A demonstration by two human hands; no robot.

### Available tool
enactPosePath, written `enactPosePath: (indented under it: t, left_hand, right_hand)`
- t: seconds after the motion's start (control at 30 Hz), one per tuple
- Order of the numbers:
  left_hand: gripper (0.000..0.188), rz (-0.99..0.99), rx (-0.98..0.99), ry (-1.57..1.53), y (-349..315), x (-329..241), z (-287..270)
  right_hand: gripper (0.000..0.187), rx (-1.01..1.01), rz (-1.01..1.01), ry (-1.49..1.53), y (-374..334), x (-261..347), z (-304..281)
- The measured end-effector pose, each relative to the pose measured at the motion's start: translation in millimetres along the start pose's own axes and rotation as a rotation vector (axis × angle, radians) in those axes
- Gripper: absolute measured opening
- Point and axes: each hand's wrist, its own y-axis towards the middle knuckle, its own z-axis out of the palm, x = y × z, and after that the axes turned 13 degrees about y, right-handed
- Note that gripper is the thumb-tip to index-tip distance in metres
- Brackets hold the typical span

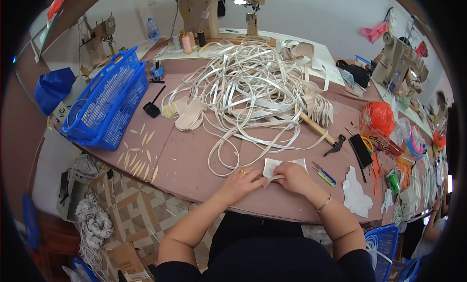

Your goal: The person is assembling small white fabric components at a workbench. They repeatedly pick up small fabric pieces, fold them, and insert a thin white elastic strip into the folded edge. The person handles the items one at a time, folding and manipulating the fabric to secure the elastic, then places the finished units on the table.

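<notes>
Close to the table's front edge, my left hand and my right hand meet over a small cream strip, curved between them. The fingers of both hands are closed on it; its ends are partly hidden by my fingers. Under and behind my right hand lies a white square sheet. A large tangle of cream strips is heaped just beyond my hands, with loops reaching toward them. To the right of my right hand are small thread snips with blue and green handles.
A hammer with a wooden handle lies right of the heap, near a black case. Blue baskets stand at left beside scattered leaf-shaped pieces. Stacked cream pieces flank the heap. A sewing machine stands behind.
</notes>
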Motion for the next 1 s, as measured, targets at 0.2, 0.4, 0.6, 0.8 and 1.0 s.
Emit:
enactPosePath:
  t: [0.2, 0.4, 0.6, 0.8, 1.0]
  left_hand:
    - [0.019, 0.130, -0.101, 0.100, 8, 12, 21]
    - [0.012, -0.643, 0.144, -0.452, 2, -17, 33]
    - [0.017, -0.816, 0.215, -0.404, 8, -6, 49]
    - [0.019, -0.794, 0.229, -0.533, 9, 2, 46]
    - [0.018, -0.650, 0.164, -0.303, 10, -8, 33]
  right_hand:
    - [0.016, -0.091, 0.065, 0.060, 4, -7, 2]
    - [0.020, -0.114, 0.197, -0.080, 7, 1, 14]
    - [0.023, -0.090, 0.199, 0.185, 14, 6, 8]
    - [0.032, -0.042, 0.168, 0.171, 29, -5, 15]
    - [0.028, 0.039, 0.224, 0.019, 39, 1, 19]
